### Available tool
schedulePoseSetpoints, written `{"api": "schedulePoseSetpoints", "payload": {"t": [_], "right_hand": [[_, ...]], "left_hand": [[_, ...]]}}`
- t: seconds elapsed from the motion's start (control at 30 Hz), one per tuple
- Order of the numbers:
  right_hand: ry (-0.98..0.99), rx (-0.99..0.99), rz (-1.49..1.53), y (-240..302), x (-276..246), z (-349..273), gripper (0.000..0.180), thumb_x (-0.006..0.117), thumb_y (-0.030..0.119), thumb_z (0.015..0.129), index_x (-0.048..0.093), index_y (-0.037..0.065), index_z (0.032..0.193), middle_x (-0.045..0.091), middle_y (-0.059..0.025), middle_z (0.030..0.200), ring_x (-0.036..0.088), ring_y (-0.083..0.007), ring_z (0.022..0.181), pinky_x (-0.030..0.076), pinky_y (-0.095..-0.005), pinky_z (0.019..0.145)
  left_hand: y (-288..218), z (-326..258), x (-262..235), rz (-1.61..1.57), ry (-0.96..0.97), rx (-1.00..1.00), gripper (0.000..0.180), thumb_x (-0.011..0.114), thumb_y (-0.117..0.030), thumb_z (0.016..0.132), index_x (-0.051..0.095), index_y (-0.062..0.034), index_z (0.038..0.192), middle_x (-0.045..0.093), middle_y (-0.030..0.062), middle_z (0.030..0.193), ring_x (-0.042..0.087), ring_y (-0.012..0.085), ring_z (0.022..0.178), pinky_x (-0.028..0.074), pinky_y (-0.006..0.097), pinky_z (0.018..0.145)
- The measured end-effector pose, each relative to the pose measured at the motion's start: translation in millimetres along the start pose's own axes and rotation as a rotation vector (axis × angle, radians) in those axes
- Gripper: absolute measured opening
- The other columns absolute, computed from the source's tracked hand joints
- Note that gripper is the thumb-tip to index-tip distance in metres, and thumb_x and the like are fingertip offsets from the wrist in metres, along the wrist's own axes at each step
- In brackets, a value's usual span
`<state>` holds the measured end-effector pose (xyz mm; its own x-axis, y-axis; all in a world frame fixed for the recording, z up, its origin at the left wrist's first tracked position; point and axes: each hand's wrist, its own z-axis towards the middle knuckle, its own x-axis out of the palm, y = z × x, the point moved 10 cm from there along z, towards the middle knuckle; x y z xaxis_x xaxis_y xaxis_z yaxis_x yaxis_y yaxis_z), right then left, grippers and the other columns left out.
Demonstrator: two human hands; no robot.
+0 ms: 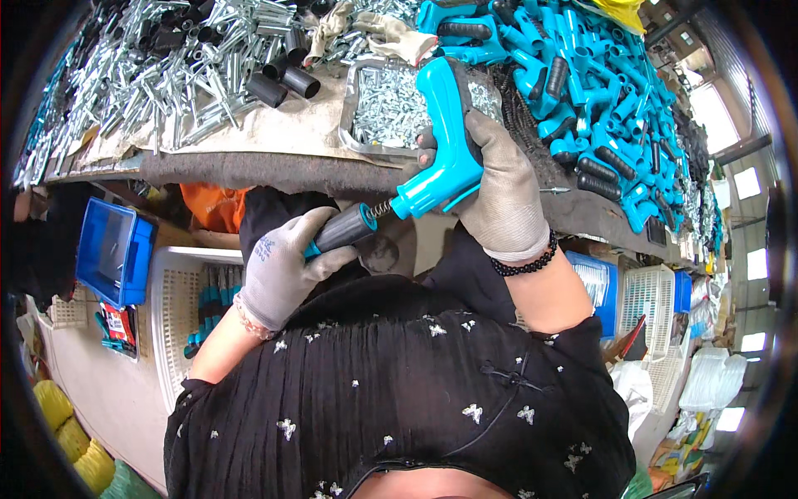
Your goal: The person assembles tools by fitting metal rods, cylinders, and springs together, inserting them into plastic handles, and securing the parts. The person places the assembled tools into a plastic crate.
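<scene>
In my gloved right hand [509, 191] is a blue pistol-shaped tool handle [445, 125] with a black grip pad, its fingers wrapped round the middle and its narrow end toward the lower left. My gloved left hand [278, 270] is closed round a black cylindrical sleeve [342, 227] with a blue ring at its end. Between the sleeve and the handle's narrow end shows a bare coil spring [380, 208], in line with both. Both parts are held above my lap, in front of the bench edge.
Behind the handle stands a tray [351, 125] of small metal parts. Blue handles [615, 100] are heaped on the bench's right, metal rods [158, 75] on its left, with black tubes [299, 81] and work gloves [391, 33] between. Left below are a blue bin [137, 258] and a white basket [169, 333].
</scene>
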<state>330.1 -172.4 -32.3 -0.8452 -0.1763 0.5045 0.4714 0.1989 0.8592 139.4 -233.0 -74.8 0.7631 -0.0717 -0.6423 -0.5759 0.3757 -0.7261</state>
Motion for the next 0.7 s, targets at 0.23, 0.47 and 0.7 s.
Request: {"api": "schedulePoseSetpoints", "payload": {"t": [0.23,0.47,0.7], "right_hand": [[-0.027,-0.075,0.021,2,-17,-11,0.045,0.052,0.04,0.102,0.058,-0.003,0.115,0.065,-0.0136,0.098,0.068,-0.0248,0.085,0.06,-0.0443,0.078],[0.161,-0.161,-0.266,2,-5,-34,0.059,0.053,0.052,0.099,0.053,-0.002,0.122,0.064,-0.0132,0.103,0.063,-0.0218,0.096,0.055,-0.0413,0.083],[0.664,-0.795,-1.339,53,52,-84,0.051,0.074,0.013,0.078,0.061,0.008,0.127,0.063,-0.0188,0.121,0.066,-0.0363,0.104,0.053,-0.042,0.091]], "left_hand": [[-13,-6,6,0.016,0.028,0.007,0.049,0.079,-0.025,0.081,0.061,0.0002,0.119,0.067,0.0208,0.095,0.068,0.0359,0.085,0.052,0.038,0.075],[-5,-12,25,-0.344,0.317,-0.189,0.044,0.076,-0.026,0.086,0.063,0.0019,0.117,0.069,0.0133,0.091,0.068,0.0219,0.081,0.053,0.035,0.074],[3,-43,57,-0.951,0.795,-0.39,0.041,0.059,-0.042,0.099,0.06,-0.0044,0.116,0.058,0.0,0.072,0.049,0.0034,0.052,0.039,0.02,0.047]]}}
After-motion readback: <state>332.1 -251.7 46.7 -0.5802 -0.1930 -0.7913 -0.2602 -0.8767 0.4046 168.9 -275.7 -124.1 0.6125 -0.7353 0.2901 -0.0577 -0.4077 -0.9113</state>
